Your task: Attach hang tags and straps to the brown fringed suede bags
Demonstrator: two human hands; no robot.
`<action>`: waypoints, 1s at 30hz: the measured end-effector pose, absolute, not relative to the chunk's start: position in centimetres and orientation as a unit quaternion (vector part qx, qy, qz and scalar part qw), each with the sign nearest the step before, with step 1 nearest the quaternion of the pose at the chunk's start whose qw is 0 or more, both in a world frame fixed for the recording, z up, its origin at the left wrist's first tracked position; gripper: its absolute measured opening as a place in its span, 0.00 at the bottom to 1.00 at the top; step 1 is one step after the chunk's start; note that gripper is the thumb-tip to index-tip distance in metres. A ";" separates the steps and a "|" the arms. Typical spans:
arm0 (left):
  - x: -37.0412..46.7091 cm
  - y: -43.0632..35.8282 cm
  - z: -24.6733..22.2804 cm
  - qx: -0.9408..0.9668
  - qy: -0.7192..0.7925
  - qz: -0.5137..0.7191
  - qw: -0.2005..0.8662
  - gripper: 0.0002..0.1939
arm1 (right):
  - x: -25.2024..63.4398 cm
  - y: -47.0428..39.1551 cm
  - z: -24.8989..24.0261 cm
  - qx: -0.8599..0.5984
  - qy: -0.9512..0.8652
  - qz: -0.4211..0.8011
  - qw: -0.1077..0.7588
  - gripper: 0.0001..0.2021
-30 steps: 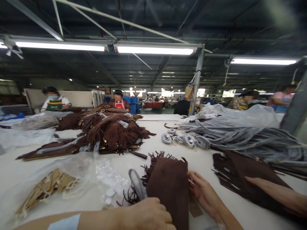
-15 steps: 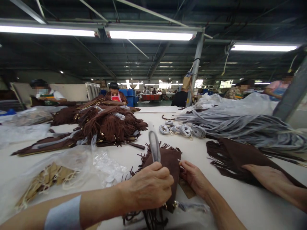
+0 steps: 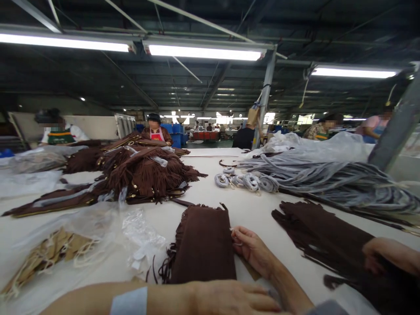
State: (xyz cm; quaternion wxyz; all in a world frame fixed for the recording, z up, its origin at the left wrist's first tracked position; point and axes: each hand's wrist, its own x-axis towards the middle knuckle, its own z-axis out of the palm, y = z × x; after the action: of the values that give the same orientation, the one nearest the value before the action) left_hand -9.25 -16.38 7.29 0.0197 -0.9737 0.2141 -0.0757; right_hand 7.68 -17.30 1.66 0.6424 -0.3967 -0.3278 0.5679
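A brown fringed bag (image 3: pixel 203 245) lies flat on the white table in front of me. At its right edge my right hand (image 3: pixel 251 249) is closed, pinching a thin white string (image 3: pixel 236 243); a tan paper tag (image 3: pixel 249 267) lies partly hidden under that hand. My left hand (image 3: pixel 232 297) reaches across the bag's near end at the bottom of the view. Its fingers curl over a grey-wrapped strap (image 3: pixel 274 295), mostly hidden and blurred. A light blue patch (image 3: pixel 129 302) is on the left forearm.
At right, another person's hand (image 3: pixel 390 256) touches a brown fringed piece (image 3: pixel 328 232). Grey-wrapped straps (image 3: pixel 328 175) and coiled straps (image 3: pixel 251 181) lie behind. At left are piled fringed bags (image 3: pixel 147 170), tan tags (image 3: pixel 52 253) and clear plastic (image 3: pixel 141 232).
My left hand has swung down and toward me with the grey-wrapped strap, uncovering the bag. My right hand still pinches at the bag's edge. The other person's hand has shifted right.
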 end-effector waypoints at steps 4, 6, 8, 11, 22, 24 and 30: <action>-10.7 -13.8 8.1 -0.983 0.154 -0.091 -0.033 0.17 | 8.2 -16.9 1.3 -0.375 -0.305 0.588 0.648 0.14; -11.4 -12.5 7.9 -0.982 0.173 -0.063 -0.050 0.19 | 8.4 -16.6 1.2 -0.369 -0.298 0.593 0.651 0.13; -11.6 -11.7 7.1 -0.974 0.216 -0.040 -0.047 0.20 | 8.5 -16.4 1.2 -0.365 -0.295 0.594 0.653 0.14; -11.1 -11.3 5.7 -0.971 0.233 -0.043 -0.036 0.15 | 8.8 -16.5 1.4 -0.374 -0.293 0.589 0.654 0.14; -11.3 -7.7 5.2 -0.978 0.120 -0.126 -0.113 0.09 | 10.9 -25.7 7.8 -0.464 -0.339 0.461 0.676 0.13; -11.4 -6.9 4.7 -0.973 0.100 -0.148 -0.145 0.09 | 10.7 -28.0 8.9 -0.531 -0.397 0.462 0.590 0.16; -11.3 -6.3 3.7 -0.957 0.081 -0.180 -0.214 0.07 | 8.4 -29.7 8.1 -0.707 -0.463 0.391 0.365 0.20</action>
State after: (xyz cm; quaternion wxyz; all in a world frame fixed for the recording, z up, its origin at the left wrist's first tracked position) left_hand -11.31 -6.29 3.71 -0.2145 -0.9566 0.0811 -0.1800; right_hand 8.40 -29.65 8.07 0.3654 -0.7067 -0.4630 0.3907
